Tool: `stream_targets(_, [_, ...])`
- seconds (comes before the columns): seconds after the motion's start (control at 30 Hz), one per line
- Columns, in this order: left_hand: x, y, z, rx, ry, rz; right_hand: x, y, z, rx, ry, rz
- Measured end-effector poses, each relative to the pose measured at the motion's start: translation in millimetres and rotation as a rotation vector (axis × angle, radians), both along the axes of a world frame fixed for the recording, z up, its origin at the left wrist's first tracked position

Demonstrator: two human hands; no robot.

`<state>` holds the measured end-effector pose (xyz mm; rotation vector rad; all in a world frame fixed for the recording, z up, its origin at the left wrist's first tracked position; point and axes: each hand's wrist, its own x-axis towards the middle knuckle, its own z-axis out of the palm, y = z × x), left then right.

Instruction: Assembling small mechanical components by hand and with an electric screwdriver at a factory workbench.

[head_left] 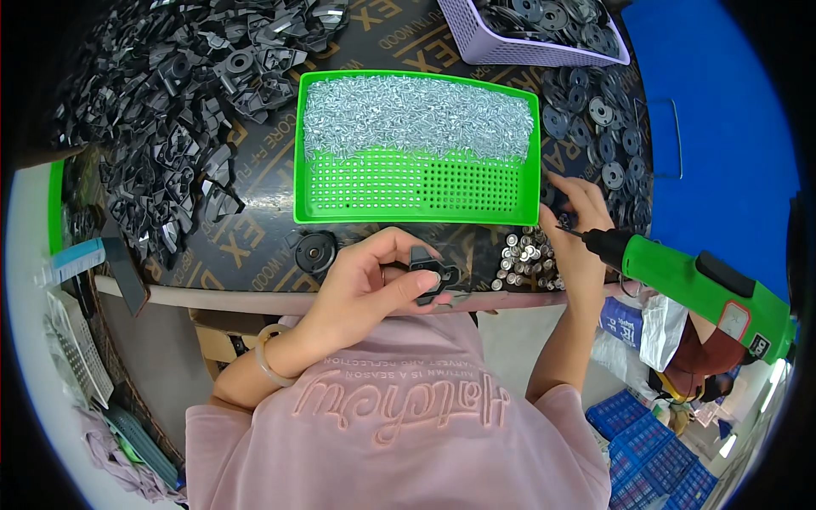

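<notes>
One blk part [422,274] pinched in L hand [370,279], R hand [588,208] nr R edge of counter [265,183], grip unclear; looks mid-job, heaped pcs [174,110] left.

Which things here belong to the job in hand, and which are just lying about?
Likely the job's: black part in the left hand, green tray of screws, metal pieces by the right hand, power screwdriver.

Probably lying about: blue crates, cardboard box.
</notes>
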<state>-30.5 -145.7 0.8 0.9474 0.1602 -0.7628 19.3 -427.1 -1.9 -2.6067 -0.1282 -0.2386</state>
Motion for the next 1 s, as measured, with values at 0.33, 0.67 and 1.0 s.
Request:
stream_targets(0.33, [-1, 4, -1, -0.055, 0.101, 0.005, 10, -7, 1, -0.004, 0.116, -0.154])
stream_targets(0.67, [4, 3, 0, -0.094, 0.125, 0.001, -72, -29, 26, 0.704, 0.213, -0.347])
stream_targets(1.0, [1, 0, -5, -0.073, 0.102, -0.068, -75, 19, 36, 0.729, 0.259, 0.203])
